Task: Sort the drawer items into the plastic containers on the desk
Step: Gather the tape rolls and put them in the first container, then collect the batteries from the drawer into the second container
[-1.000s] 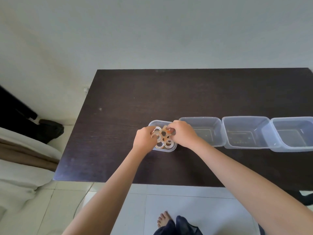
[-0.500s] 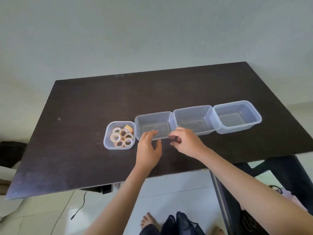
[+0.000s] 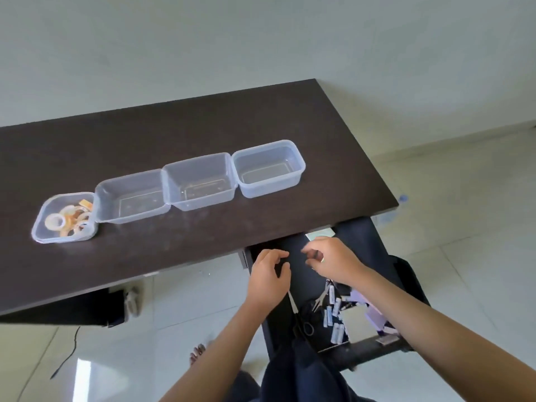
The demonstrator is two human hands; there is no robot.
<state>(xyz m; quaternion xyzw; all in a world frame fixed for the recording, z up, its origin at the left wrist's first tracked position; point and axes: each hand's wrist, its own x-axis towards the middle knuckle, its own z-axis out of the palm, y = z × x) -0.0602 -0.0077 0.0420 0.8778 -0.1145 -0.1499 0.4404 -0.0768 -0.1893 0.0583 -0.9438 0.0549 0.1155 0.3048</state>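
Head view: drawer [image 3: 359, 348] contents partly hidden under right hand [image 3: 333, 261].

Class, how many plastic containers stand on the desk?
4, in one row: a small one with tape rolls at the left end, then three empty ones rightward.

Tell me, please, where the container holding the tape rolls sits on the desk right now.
In the head view, the tape-roll container sits at the left end of the row on the dark desk, right beside the first empty container.
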